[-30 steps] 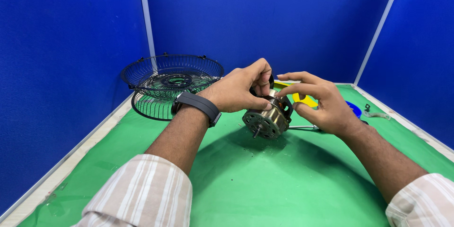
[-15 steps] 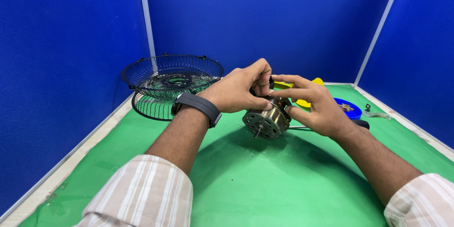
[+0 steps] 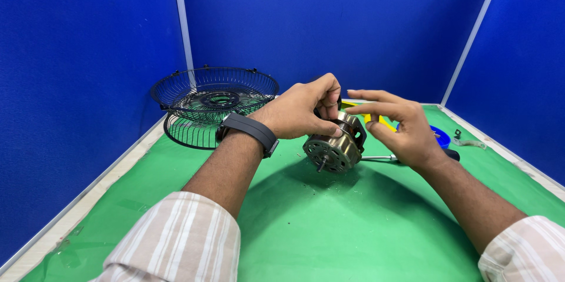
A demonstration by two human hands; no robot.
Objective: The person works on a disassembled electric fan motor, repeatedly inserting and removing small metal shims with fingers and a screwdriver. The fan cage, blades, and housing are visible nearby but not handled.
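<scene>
Two hands work on small fan motor [image 3: 333,148], held just above green mat [image 3: 329,235] at table centre. Left hand [image 3: 300,111] clamps motor top, fingers closed on housing. Right hand [image 3: 400,129] sits at motor's rear side, fingers spread and loose — contact there cannot be told. Risks: one-hand grip slips — motor drops, shaft bends; small parts roll toward wire fan guards [image 3: 215,105]; screwdriver [image 3: 406,157] behind right hand gets knocked.

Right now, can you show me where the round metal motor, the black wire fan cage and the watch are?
Motor [image 3: 331,151], head view: on its round metal front face.
Fan cage [image 3: 194,95], head view: on the upper grille's wires.
Watch [image 3: 250,130], head view: on the black band round the left wrist.
</scene>
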